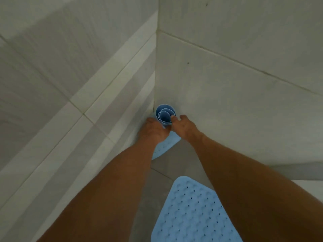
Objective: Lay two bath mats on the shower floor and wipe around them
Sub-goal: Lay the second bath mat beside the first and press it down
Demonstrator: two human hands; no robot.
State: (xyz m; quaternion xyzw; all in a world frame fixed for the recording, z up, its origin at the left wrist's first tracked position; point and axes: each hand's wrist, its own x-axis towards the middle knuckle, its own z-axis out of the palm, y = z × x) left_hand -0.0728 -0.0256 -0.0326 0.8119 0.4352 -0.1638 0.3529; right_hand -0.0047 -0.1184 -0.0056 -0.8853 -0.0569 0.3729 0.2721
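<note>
A light blue bath mat (190, 212) with small holes lies flat on the grey shower floor at the bottom right. A second blue mat (165, 112) stands rolled up on end in the far corner, and its loose end (160, 151) trails flat on the floor below. My left hand (153, 131) grips the left side of the roll. My right hand (183, 127) pinches the roll's rim with thumb and fingers. Both forearms reach forward from the bottom of the view.
Pale tiled walls (227, 75) meet at the corner behind the roll. A stepped tiled ledge (97, 102) runs along the left side. Grey floor tile (176, 163) shows between the two mats.
</note>
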